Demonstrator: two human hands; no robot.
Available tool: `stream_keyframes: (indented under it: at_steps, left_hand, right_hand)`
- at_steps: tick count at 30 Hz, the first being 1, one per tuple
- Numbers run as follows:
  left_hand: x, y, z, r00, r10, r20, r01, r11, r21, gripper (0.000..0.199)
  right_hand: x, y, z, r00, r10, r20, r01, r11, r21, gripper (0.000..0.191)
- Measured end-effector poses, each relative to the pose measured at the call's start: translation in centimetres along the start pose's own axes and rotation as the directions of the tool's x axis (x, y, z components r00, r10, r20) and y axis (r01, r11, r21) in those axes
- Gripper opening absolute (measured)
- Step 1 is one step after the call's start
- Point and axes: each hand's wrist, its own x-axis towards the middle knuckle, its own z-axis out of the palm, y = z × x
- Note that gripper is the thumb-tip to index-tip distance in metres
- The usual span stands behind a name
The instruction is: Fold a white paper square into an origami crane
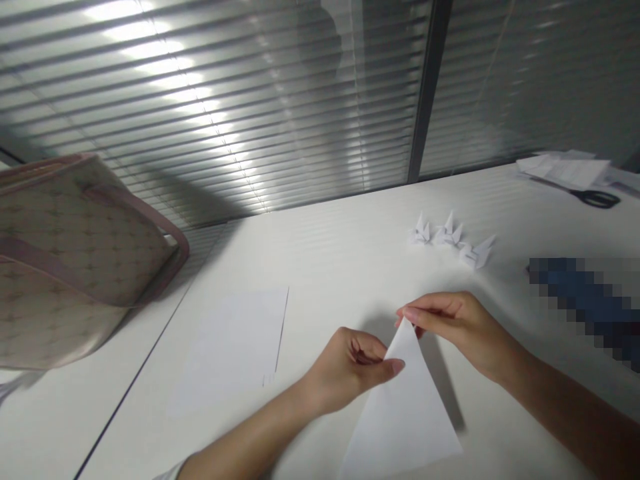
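A white sheet of paper [410, 413], shaped like a tall triangle with its tip upward, is held between both hands above the table. My right hand [447, 323] pinches the tip between thumb and fingers. Lower down, on the paper's left edge, my left hand [350, 370] grips it with the thumb in front and the fingers curled behind. The paper's lower left corner runs out of the frame. Its shadow falls on the table to the right.
Small folded white paper figures [450, 233] stand toward the back. Scissors [595, 199] lie by papers [570, 170] at the back right. A flat white sheet [235, 340] and a patterned bag [75, 267] are at left. Window blinds [225, 100] rise behind the white table [320, 253].
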Motion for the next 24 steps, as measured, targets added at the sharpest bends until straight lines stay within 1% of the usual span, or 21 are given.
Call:
stream_keyframes:
  at_steps: [8, 14, 19, 22, 24]
  left_hand:
    - [0.1, -0.2, 0.0, 0.999, -0.024, -0.028, 0.024, 1.0, -0.014, 0.039]
    - [0.3, -0.2, -0.4, 0.998, -0.018, -0.059, 0.021, 0.999, 0.041, 0.039]
    - [0.4, -0.3, -0.5, 0.999, -0.008, -0.052, 0.013, 0.996, 0.09, 0.05]
    - [0.4, -0.3, -0.4, 0.999, -0.016, -0.038, 0.02, 0.995, 0.098, 0.053]
    - [0.3, -0.3, -0.4, 0.999, -0.023, -0.038, 0.027, 0.995, 0.095, 0.05]
  right_hand:
    - [0.1, 0.3, 0.0, 1.0, -0.015, -0.002, 0.015, 0.998, -0.062, 0.025]
    - [0.1, 0.5, 0.2, 0.999, 0.021, 0.036, -0.019, 0.998, -0.063, 0.034]
    - [-0.1, 0.7, 1.0, 0.996, 0.07, 0.054, -0.065, 0.994, -0.091, 0.023]
    - [0.0, 1.0, 1.0, 0.996, 0.08, 0.026, -0.077, 0.99, -0.121, 0.025]
    - [0.1, 1.1, 0.8, 0.997, 0.078, 0.011, -0.076, 0.988, -0.137, 0.027]
